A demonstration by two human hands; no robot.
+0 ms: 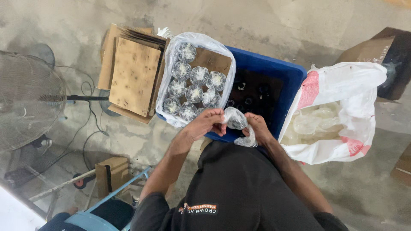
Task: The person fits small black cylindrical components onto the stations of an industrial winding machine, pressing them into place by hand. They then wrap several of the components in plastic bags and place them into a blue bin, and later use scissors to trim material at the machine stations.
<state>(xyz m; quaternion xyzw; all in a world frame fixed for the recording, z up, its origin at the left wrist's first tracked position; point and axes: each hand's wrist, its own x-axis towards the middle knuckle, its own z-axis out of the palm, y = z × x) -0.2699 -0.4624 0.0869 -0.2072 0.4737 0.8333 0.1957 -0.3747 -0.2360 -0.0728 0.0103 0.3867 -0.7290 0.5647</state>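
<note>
Both the left hand [208,123] and right hand [258,127] grip a plastic-wrapped glass [235,118]. They hold it over the blue crate's [287,72] near edge

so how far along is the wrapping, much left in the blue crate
Done: nine or so wrapped glass pieces sit in rows on cardboard in the plastic-lined box. In hand: the left hand and right hand hold one piece in a clear plastic wrap. Left: dark unwrapped pieces show in the blue crate, but their count is unclear. The white sack holds more clear wraps.
</note>
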